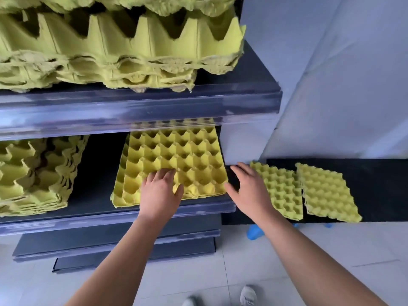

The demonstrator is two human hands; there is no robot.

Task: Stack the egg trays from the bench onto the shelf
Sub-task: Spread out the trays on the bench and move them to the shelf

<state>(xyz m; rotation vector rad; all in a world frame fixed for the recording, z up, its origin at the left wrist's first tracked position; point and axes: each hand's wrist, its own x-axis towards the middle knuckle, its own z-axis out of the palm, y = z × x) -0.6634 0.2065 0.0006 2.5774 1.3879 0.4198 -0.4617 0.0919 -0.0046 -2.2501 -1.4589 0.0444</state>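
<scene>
A short stack of yellow-green egg trays (176, 160) lies on the middle shelf (99, 208), right of centre. My left hand (161, 193) rests flat on the front edge of the top tray, fingers spread, thumb over its rim. My right hand (249, 186) is open beside the stack's right front corner, its thumb at the corner, holding nothing. Two more egg trays lie side by side on the black bench (375, 173) at the right: one tray (284, 191) just behind my right hand, the other tray (326, 193) further right.
A taller stack of trays (35, 173) fills the left of the middle shelf. The upper shelf (141, 107) carries a large pile of trays (110, 51). A white wall stands on the right. Blue objects (256, 233) lie under the bench; my shoes (248, 295) show on the tiled floor.
</scene>
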